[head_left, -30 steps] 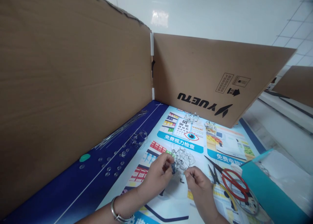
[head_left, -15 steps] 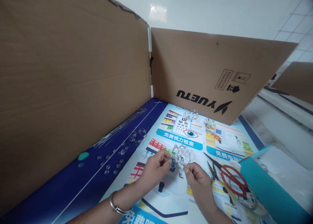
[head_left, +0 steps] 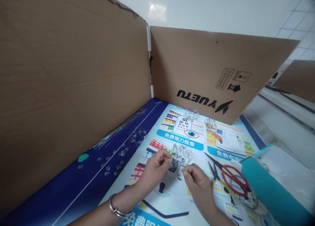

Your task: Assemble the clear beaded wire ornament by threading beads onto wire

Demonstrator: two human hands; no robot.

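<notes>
Silvery wire tangle [head_left: 182,154] lies on the table [head_left: 81,193]. Left hand [head_left: 157,167], its fingertips closed, seems to pinch the near edge; right hand [head_left: 198,180], closed also, pinches a thin strand [head_left: 189,170]. Both have hardly moved, so the same fine handling apparently continues.

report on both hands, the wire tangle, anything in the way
Left hand pinching edge of wire tangle. Right hand pinched, apparently on fine wire. Red-handled scissors, yellow-handled pliers right of right hand, apart from wire tangle.
</notes>
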